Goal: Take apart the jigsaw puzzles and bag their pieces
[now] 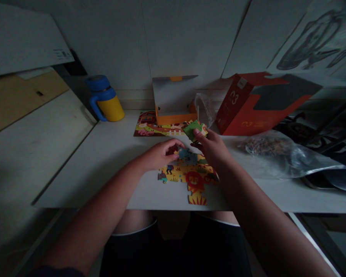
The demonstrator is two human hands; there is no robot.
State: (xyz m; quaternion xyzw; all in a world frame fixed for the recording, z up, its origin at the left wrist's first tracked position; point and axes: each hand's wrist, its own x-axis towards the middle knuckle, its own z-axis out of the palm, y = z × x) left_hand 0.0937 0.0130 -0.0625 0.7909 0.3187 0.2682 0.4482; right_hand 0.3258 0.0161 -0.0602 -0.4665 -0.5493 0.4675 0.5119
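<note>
A partly joined jigsaw puzzle lies on the white table, showing a red lion on yellow ground and a blue-grey area at its upper side. My left hand is at the puzzle's upper left edge, thumb and fingers closed on a puzzle piece that touches or nearly touches the blue-grey part. Its fingers partly hide that piece. Above the puzzle's upper right, my right hand grips a small stack of puzzle pieces, a green one on top under the thumb.
Behind lie a farm picture sheet and an open orange box with clear plastic beside it. A blue-yellow jug stands back left. At right are a large orange box and a clear plastic bag.
</note>
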